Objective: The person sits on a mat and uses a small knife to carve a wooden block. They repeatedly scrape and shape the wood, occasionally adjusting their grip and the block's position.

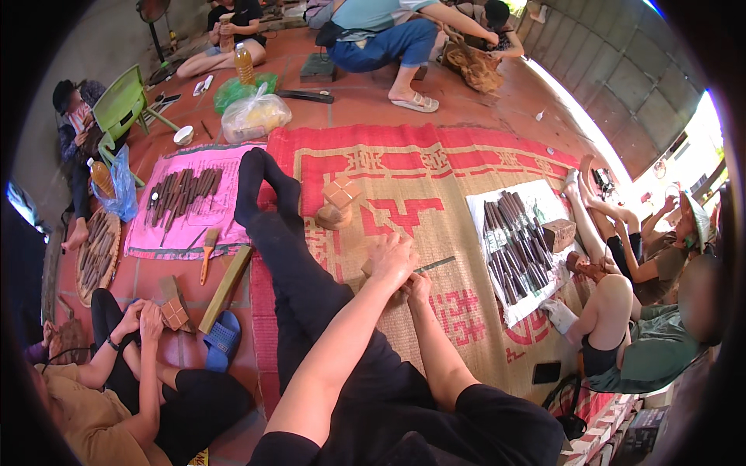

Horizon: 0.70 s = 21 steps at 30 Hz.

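Note:
My left hand [391,258] is closed over a small brown wooden block [367,268], mostly hidden under the fingers. Just below and to the right, my right hand [417,287] is bent closed against the same work. A thin, dark, flat tool [437,265] sticks out rightward from between the hands, at the right fingertips; its exact kind is not clear. Beyond my hands, a wooden block with a grid of grooves [342,192] rests on a round wooden piece [334,217] on the woven mat [482,233].
Dark-handled carving tools [513,241] lie on white cloth at right; more tools [183,196] cover a pink sheet at left. A brush [208,255], wooden bar [225,289] and blue slipper [223,340] lie nearer. Several people sit around; one at lower left holds a grooved block [176,313].

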### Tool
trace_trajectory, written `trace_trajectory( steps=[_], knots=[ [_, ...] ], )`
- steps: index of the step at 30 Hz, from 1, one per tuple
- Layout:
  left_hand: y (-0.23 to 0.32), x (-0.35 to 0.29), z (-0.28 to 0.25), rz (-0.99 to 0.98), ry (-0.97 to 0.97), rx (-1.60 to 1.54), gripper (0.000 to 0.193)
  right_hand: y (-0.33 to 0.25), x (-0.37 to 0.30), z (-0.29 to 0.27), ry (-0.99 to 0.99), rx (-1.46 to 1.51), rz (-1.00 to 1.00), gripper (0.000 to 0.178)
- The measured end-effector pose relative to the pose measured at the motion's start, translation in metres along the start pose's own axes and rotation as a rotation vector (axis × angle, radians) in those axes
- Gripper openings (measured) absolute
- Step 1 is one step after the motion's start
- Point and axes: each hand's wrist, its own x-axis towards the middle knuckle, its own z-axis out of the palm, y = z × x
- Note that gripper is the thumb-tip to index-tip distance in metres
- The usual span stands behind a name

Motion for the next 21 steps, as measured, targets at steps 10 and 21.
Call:
trace_trajectory(
  steps=[10,21],
  knots=[
    [-0.032,-0.019,-0.015,-0.009,-0.108,-0.216,0.053,-0.004,-0.007,0.000,-0.042,-0.053,0.035,0.013],
    [-0.044,-0.021,-0.002,0.090,-0.046,-0.197,0.054,-0.001,-0.011,-0.001,0.005,-0.028,0.006,0.011]
  ],
)
